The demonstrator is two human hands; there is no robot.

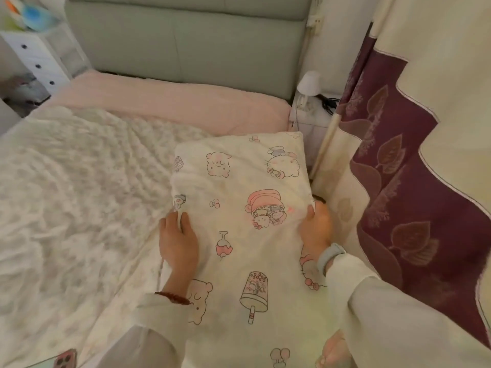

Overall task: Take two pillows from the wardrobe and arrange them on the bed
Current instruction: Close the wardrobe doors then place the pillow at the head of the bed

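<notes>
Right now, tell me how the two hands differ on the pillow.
The left hand grips the cartoon-print pillow at its left edge, back of the hand facing the camera; the right hand grips the right edge, fingers tucked out of sight behind it. The left wrist wears a red bead bracelet; the right wears a pale watch. Both sleeves are cream.

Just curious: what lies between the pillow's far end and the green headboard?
In the head view, only pink bedding lies between the cartoon-print pillow and the headboard.
</notes>
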